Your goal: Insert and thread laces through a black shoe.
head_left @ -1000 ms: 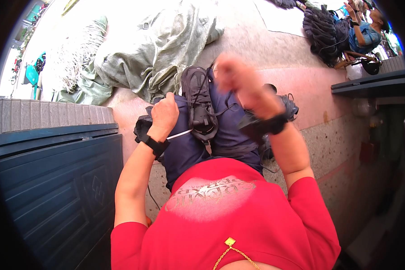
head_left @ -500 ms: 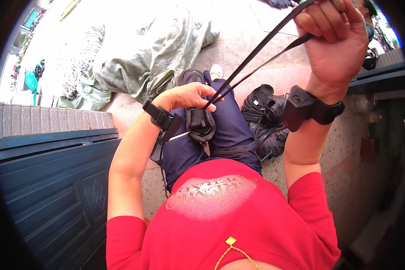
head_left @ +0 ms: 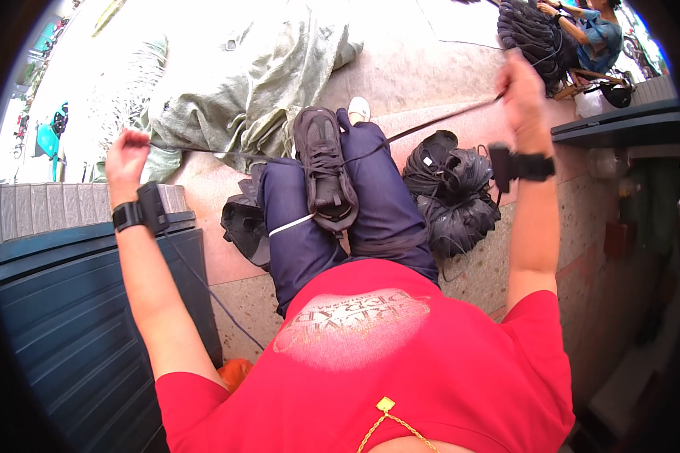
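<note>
A black sneaker (head_left: 326, 162) lies lengthwise between my thighs, its toe pointing away from me and its collar nearest my body. From its laced front a black shoelace (head_left: 438, 121) runs out to both sides. Far out to the left, my left hand (head_left: 128, 162) is closed on one end, which stretches across above my knee. Raised on the right, my right hand (head_left: 523, 98) grips the other end; it is slightly blurred. Both lengths look nearly straight. A white band (head_left: 292, 224) crosses my left thigh.
Several black shoes (head_left: 453, 192) are heaped beside my right leg; more black items (head_left: 243, 223) lie by my left. A grey-green tarp (head_left: 234, 106) covers the floor ahead. Blue panels (head_left: 98, 332) stand at left. Far right, a person (head_left: 598, 39) sits by a black pile (head_left: 533, 38).
My hands have spread apart: the left moved from over the sneaker out to the left, the right came lower. The lace, previously drawn up to the right, now extends both ways.
</note>
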The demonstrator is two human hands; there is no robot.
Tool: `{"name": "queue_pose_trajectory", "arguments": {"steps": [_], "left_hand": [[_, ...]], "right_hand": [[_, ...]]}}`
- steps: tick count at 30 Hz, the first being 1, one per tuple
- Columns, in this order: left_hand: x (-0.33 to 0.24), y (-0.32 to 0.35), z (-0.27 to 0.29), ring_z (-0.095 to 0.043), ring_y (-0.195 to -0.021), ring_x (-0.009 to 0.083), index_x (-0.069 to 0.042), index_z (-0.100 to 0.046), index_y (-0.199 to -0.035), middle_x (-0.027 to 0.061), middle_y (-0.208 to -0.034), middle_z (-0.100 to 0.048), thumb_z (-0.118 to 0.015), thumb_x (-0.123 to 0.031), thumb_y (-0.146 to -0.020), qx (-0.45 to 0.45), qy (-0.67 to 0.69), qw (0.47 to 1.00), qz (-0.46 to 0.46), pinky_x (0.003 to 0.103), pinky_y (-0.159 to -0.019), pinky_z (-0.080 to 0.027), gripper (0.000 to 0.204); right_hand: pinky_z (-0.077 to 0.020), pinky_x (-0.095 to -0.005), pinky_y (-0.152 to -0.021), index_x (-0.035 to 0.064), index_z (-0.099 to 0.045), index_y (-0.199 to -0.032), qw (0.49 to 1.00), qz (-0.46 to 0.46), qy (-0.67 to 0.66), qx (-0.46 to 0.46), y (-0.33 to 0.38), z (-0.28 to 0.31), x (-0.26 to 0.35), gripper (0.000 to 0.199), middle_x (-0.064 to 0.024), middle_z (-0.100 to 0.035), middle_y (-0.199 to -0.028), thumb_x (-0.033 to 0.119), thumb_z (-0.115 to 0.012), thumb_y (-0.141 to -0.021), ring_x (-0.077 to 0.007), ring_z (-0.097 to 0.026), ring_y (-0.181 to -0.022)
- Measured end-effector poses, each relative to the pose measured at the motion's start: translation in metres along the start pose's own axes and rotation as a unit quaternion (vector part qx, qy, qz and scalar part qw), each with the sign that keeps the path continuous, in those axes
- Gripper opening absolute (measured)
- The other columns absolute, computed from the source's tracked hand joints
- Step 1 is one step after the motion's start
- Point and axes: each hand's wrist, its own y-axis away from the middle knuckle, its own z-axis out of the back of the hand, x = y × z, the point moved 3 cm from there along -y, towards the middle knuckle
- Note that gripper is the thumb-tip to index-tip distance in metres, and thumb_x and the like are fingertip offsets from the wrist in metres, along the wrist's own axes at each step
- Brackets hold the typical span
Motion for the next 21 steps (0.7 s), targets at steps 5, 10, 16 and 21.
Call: {"name": "queue_pose_trajectory", "arguments": {"steps": [5, 10, 16, 21], "left_hand": [[0.049, 0.026, 0.048, -0.048, -0.055, 0.0141, -0.005, -0.053, -0.077, 0.0035, -0.061, -0.05, -0.051, -0.012, -0.081, -0.068, -0.166, 0.98, 0.087, 0.028, -0.052, -0.04, 0.008], [0.188, 0.09, -0.026, -0.046, -0.054, 0.007, -0.003, -0.056, -0.097, -0.0014, -0.064, -0.051, -0.052, -0.013, -0.083, 0.06, -0.36, 0.907, 0.209, 0.02, -0.047, -0.037, 0.018], [0.245, 0.123, -0.062, -0.05, -0.053, 0.0077, 0.003, -0.052, -0.101, 0.0026, -0.065, -0.056, -0.053, -0.01, -0.082, 0.143, -0.61, 0.772, 0.107, 0.02, -0.05, -0.041, 0.023], [0.253, 0.124, -0.054, -0.058, -0.06, 0.0128, 0.002, -0.061, -0.083, 0.0086, -0.067, -0.061, -0.056, -0.011, -0.078, 0.123, -0.667, 0.733, 0.05, 0.024, -0.057, -0.046, 0.015]], "right_hand": [[-0.0436, -0.03, -0.075, 0.0039, -0.062, -0.088, 0.926, -0.12, 0.315, 0.171, 0.104, -0.136, -0.103, 0.016, -0.0136, -0.062, -0.086, 0.015, -0.052, -0.081, -0.0197, -0.058, -0.084], [-0.0424, -0.042, -0.068, 0.0056, -0.061, -0.075, 0.877, 0.019, 0.457, 0.146, 0.131, -0.187, -0.152, 0.017, -0.0134, -0.057, -0.075, 0.019, -0.051, -0.079, -0.031, -0.054, -0.076], [-0.0394, -0.0404, -0.067, 0.0063, -0.06, -0.074, 0.835, 0.026, 0.54, 0.101, 0.134, -0.203, -0.154, 0.016, -0.009, -0.057, -0.076, 0.019, -0.052, -0.078, -0.0271, -0.051, -0.078], [-0.036, -0.0365, -0.068, 0.007, -0.058, -0.071, 0.803, 0.099, 0.577, 0.111, 0.133, -0.215, -0.149, 0.01, -0.0069, -0.055, -0.075, 0.015, -0.053, -0.074, -0.0233, -0.05, -0.078]]}}
